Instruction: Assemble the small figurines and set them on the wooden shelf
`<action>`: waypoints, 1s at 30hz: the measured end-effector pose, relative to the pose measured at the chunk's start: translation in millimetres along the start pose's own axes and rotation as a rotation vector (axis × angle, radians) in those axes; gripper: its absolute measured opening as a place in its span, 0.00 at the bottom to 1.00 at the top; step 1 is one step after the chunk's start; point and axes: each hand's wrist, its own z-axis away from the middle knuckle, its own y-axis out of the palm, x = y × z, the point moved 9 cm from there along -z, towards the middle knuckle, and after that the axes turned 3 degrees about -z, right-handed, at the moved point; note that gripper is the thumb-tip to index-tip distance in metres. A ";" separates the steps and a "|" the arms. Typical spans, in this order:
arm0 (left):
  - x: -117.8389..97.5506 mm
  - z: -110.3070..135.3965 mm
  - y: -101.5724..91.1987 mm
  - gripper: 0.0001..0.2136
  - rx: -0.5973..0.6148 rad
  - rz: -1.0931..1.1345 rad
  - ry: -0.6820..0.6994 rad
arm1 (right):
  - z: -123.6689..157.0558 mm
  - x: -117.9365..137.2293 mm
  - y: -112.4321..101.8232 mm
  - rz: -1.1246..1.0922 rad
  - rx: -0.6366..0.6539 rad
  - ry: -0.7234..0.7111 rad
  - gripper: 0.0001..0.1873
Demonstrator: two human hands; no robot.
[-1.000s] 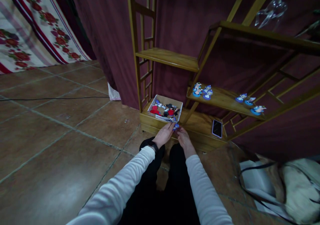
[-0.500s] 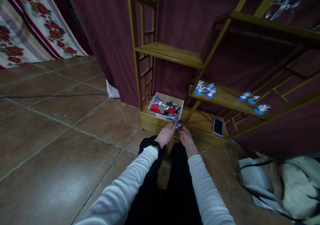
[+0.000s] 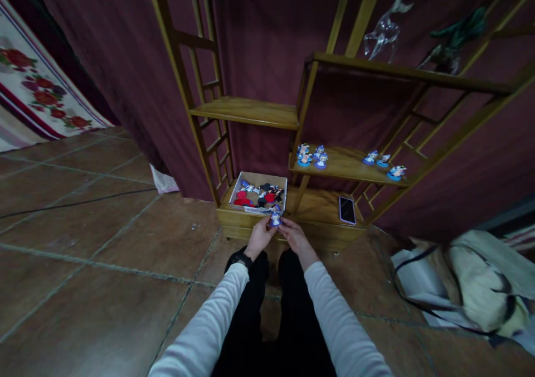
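Observation:
A small purple-and-white figurine (image 3: 275, 219) stands upright between my two hands, just in front of the box. My left hand (image 3: 261, 236) pinches its left side, and my right hand (image 3: 294, 236) has its fingers closed on the right side. Right behind it, the shallow cardboard box (image 3: 264, 177) holds several red, black and purple figurines in a jumble. Several similar figurines (image 3: 320, 160) stand grouped at the left end of the low shelf. Three more, among them a blue-based figurine (image 3: 396, 172), stand toward its right end.
The wooden shelf unit (image 3: 246, 111) rises ahead against a dark red curtain. A phone (image 3: 346, 209) lies on its bottom board. Higher up stand a clear glass deer (image 3: 383, 34) and a dark green ornament (image 3: 455, 42). Bags (image 3: 476, 282) lie on the tiled floor at right.
The figurine has come upright between my hands, with its front now showing. My view has tilted up and shifted right, bringing more of the upper shelf into sight.

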 end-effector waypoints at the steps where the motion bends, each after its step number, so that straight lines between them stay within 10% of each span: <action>1: 4.1 -1.6 1.8 0.18 0.022 0.005 -0.006 | 0.0 -0.2 -0.4 -0.006 -0.005 0.003 0.20; 17: 28.6 -7.8 -5.5 0.19 -0.107 0.313 -0.185 | -6.2 -9.4 -8.7 -0.093 -0.007 0.034 0.18; 30: 36.1 -3.6 9.6 0.19 0.073 0.579 -0.283 | -2.9 -1.4 -8.6 -0.080 -0.052 -0.002 0.17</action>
